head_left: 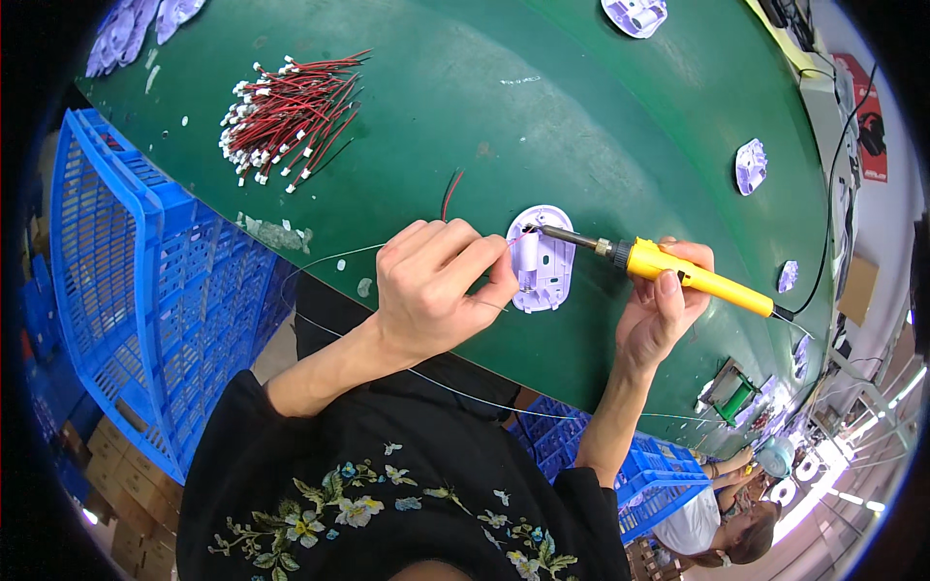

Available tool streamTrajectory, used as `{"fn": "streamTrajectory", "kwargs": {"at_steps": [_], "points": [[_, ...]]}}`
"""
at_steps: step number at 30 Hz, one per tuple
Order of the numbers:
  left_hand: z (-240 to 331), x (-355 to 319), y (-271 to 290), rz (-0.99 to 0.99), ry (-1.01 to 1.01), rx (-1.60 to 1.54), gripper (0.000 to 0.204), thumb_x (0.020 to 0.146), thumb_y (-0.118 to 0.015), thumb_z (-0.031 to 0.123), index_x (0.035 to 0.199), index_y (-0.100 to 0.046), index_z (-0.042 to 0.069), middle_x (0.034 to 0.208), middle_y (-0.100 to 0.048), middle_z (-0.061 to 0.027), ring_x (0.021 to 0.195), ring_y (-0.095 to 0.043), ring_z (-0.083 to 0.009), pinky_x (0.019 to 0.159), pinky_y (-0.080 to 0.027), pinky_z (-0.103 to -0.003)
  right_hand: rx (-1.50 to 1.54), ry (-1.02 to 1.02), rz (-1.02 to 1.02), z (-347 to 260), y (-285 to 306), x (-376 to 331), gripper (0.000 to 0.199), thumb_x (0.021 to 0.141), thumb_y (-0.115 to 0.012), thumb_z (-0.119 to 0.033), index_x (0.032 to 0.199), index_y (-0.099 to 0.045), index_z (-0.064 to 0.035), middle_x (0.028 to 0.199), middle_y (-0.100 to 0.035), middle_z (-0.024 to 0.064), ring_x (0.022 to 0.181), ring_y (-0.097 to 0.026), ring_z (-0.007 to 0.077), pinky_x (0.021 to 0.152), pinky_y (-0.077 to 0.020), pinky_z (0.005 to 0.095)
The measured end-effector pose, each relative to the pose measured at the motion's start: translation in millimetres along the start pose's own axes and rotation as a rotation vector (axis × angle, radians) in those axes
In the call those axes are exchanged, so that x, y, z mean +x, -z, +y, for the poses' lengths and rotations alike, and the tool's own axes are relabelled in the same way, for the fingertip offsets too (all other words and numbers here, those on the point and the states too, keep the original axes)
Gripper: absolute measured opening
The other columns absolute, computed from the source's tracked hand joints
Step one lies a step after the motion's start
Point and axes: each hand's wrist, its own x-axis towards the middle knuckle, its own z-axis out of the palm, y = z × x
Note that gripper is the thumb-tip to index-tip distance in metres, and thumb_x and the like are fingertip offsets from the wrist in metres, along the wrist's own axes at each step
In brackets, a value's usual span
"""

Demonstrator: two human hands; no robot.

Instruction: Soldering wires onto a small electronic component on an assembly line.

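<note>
Right hand (651, 320) of mine is wrapped round the yellow handle of a soldering iron (712, 279), thumb and fingers closed on it; my left hand (436, 281) is curled in, thumb and forefinger pinched on a thin wire (339, 254).

Around me on the green table (417, 126) lies a heap of red and black leads (291, 116) with white plugs, off to the left. More pale purple pieces (751, 167) sit toward the far and right sides. A blue crate (145, 290) crowds the table's left edge, another blue crate (668, 474) stands by my right forearm, and the thin wire loops across my lap toward a green reel (741, 398) on the right. Beyond that, another person (712, 523) is at work.

Between my hands, flat on the table, is the shell (552, 266) — pale purple, oval, its moulded inside facing up, with small slots and a raised round-topped section. The iron's tip is at its upper part, by a fine reddish strand.

My left fingers hide part of a red lead (451, 194) poking up behind the knuckles — I can't tell where it ends. Purple things in the top left corner are cut off, and the tip's exact contact is too small to make out.
</note>
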Motion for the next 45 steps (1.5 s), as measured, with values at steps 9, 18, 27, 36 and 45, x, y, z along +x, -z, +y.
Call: {"fn": "streamTrajectory", "kwargs": {"at_steps": [9,18,27,36,45], "points": [[-4,-3,-4,0.063,0.018,-0.035,0.021,0.063,-0.077,-0.005,0.08,-0.071,0.005,0.062,-0.056,-0.0012,0.052,-0.053,-0.0152,0.048,-0.038,-0.028,-0.029,0.019,0.01,1,-1,0,0.035,0.076,-0.078,-0.017,0.101,-0.059,-0.0009,0.091,-0.056,0.0082,0.08,-0.054,0.0157,0.078,-0.0464,0.0275],[0,3,-3,0.055,0.072,-0.046,0.018,0.064,-0.076,-0.004,0.076,-0.068,0.006,0.06,-0.052,-0.0004,0.052,-0.05,-0.0144,0.048,-0.037,-0.029,-0.076,0.086,-0.033,1,0,-1,0.036,0.082,-0.074,-0.02,0.106,-0.056,-0.0002,0.099,-0.057,0.0097,0.068,-0.05,0.0065,0.057,-0.0388,0.0155],[-1,2,-4,0.055,0.089,-0.014,0.018,0.065,-0.075,-0.002,0.075,-0.064,0.008,0.06,-0.049,0.0003,0.051,-0.048,-0.0169,0.049,-0.036,-0.03,-0.034,0.022,0.014,-4,-3,-2,0.034,0.074,-0.077,-0.014,0.1,-0.059,-0.0007,0.086,-0.055,0.0064,0.078,-0.051,0.0146,0.074,-0.044,0.0263],[1,3,-3,0.031,0.117,-0.018,0.018,0.065,-0.074,-0.003,0.074,-0.063,0.008,0.061,-0.05,0.0003,0.051,-0.048,-0.0168,0.049,-0.037,-0.03,-0.07,0.102,-0.037,4,4,-1,0.036,0.082,-0.074,-0.02,0.106,-0.056,0.0004,0.096,-0.056,0.009,0.065,-0.047,0.0054,0.055,-0.0371,0.0155],[0,3,-4,0.027,0.129,-0.018,0.017,0.065,-0.074,-0.002,0.074,-0.064,0.008,0.06,-0.05,0.0006,0.051,-0.049,-0.0164,0.049,-0.038,-0.03,-0.018,0.036,0.012,-4,-4,-1,0.034,0.075,-0.077,-0.013,0.101,-0.058,-0.0009,0.088,-0.055,0.0067,0.079,-0.052,0.0146,0.075,-0.0441,0.0261]]}}
